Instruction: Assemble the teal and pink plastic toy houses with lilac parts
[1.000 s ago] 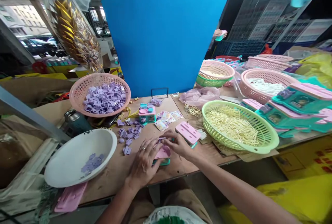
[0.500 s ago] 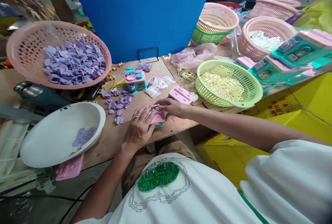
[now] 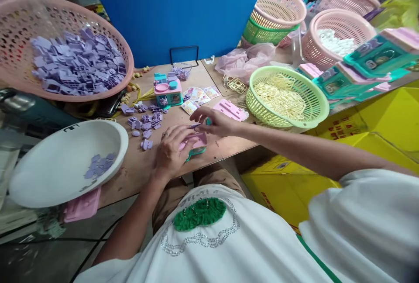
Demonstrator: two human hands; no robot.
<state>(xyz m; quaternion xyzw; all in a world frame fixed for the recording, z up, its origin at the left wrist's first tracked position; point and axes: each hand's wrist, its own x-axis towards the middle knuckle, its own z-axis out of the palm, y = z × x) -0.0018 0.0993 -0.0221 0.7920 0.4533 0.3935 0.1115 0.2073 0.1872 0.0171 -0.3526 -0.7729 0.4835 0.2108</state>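
Note:
My left hand is closed around a small toy box with a pink top and teal sides at the table's front edge. A flat purple piece stands at the far side of that top, by my left fingertips. Just above and to the right is my right hand, its fingers bent over a small teal piece that is mostly hidden. A similar toy, with a pink ring and teal knob on top, stands farther back. Loose purple parts lie left of my hands.
A pink basket of purple parts and a white bowl stand on the left. To the right are a green basket of pale yellow pieces, a pink slotted panel and stacked teal toys. A blue board rises behind.
My right hand has lifted slightly off the purple piece, its fingers spreading more, and a teal piece now shows in it. My left hand stays on the toy box. The view has shifted slightly.

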